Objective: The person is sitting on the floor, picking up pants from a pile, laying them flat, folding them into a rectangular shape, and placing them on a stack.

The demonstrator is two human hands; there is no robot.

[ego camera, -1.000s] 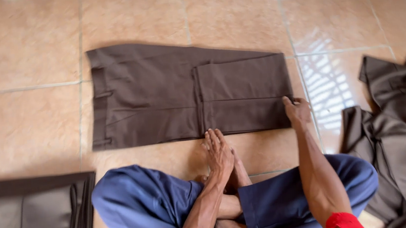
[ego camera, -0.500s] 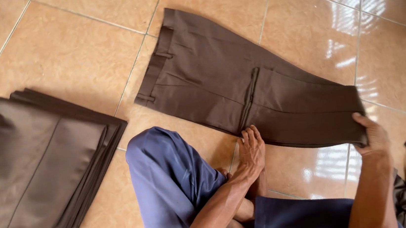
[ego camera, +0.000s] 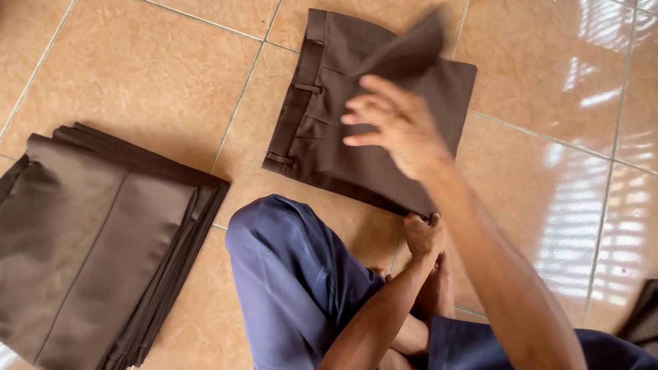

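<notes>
Two hands, right hand (ego camera: 396, 126) open above folded brown trousers (ego camera: 355, 126); left hand (ego camera: 422, 236) pinching their near edge

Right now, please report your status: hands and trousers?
Right hand open above brown trousers. Left hand pins near edge. Folded stack apart, left.

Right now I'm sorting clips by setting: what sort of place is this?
Probably a home or small garment workshop floor: glossy tan ceramic floor tiles, a stack of folded brown trousers, and another brown pair being folded by a person seated on the floor.
</notes>
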